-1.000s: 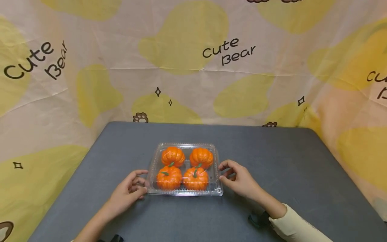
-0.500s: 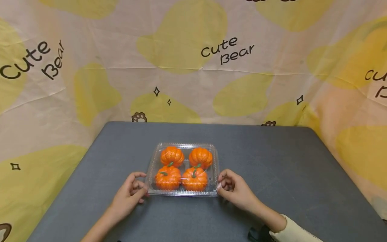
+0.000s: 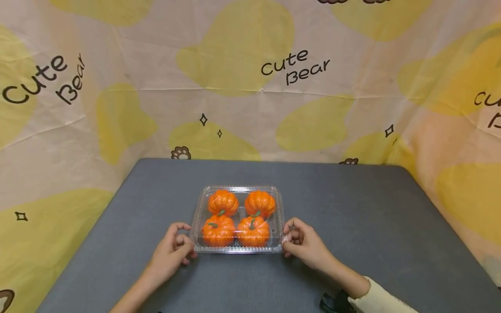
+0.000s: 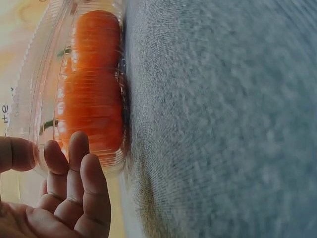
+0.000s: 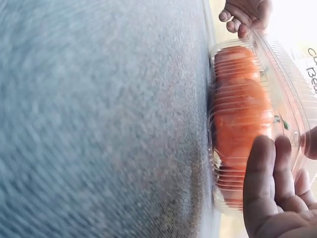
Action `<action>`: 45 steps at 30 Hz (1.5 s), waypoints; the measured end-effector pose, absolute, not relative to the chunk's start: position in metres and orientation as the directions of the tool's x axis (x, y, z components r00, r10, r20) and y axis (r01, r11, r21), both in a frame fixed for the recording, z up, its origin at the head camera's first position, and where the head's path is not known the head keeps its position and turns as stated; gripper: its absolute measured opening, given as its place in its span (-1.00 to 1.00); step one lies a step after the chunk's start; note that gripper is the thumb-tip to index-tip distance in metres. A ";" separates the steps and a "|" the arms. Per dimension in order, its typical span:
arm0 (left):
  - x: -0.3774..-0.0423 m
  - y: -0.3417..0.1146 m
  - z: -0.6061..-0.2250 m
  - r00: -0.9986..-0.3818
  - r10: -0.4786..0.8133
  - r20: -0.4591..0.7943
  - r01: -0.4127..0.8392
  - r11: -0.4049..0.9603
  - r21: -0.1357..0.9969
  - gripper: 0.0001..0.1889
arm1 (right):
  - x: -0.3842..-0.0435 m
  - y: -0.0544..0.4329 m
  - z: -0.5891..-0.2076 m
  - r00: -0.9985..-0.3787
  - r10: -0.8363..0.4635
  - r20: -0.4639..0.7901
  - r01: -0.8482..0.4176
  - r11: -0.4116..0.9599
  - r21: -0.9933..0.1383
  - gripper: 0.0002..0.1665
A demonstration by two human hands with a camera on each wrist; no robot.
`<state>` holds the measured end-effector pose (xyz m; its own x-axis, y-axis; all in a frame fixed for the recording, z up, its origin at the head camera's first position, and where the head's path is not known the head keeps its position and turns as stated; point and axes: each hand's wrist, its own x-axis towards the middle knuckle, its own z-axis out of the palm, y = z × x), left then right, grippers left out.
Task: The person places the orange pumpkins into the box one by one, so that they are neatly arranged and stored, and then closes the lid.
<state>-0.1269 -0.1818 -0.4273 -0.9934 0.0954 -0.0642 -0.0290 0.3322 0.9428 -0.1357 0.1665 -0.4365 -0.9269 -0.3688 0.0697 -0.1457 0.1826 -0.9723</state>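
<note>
A clear plastic clamshell container (image 3: 238,250) sits on the table with its lid down. Inside, in two rows, are several small orange pumpkins (image 3: 218,231) with green stems. My left hand (image 3: 170,251) pinches the near left corner of the rim between thumb and fingertips. At the near right corner, my right hand (image 3: 307,243) pinches the rim in the same way. In the left wrist view, the other fingers (image 4: 94,188) extend along the container's side. The right wrist view shows the right fingers (image 5: 260,173) close against the ribbed wall.
The container rests near the middle of a grey-blue table (image 3: 352,208). A patterned cloth (image 3: 235,108) with yellow patches and lettering hangs behind and at the sides. A black strap device (image 3: 334,303) is on the right wrist, beside a cream sleeve (image 3: 379,295).
The right hand has moved slightly down and its fingers have closed onto the near right corner. The left hand has shifted slightly right at its corner. The container has barely moved.
</note>
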 end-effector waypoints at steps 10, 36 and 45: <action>-0.127 -0.182 -0.429 -0.985 0.154 -0.074 -0.029 0.275 0.961 -0.56 | -0.136 0.168 -0.442 -0.898 -0.423 0.120 -0.168 0.077 -0.983 -0.70; -0.130 -0.181 -0.435 -0.988 0.153 -0.034 -0.001 0.209 0.978 -0.60 | -0.138 0.173 -0.433 -0.880 -0.474 -0.019 -0.093 0.212 -0.973 -0.76; -0.134 -0.190 -0.436 -0.982 0.188 -0.016 0.040 0.294 0.955 -0.65 | -0.145 0.184 -0.423 -0.841 -0.539 0.042 -0.223 0.274 -0.935 -0.74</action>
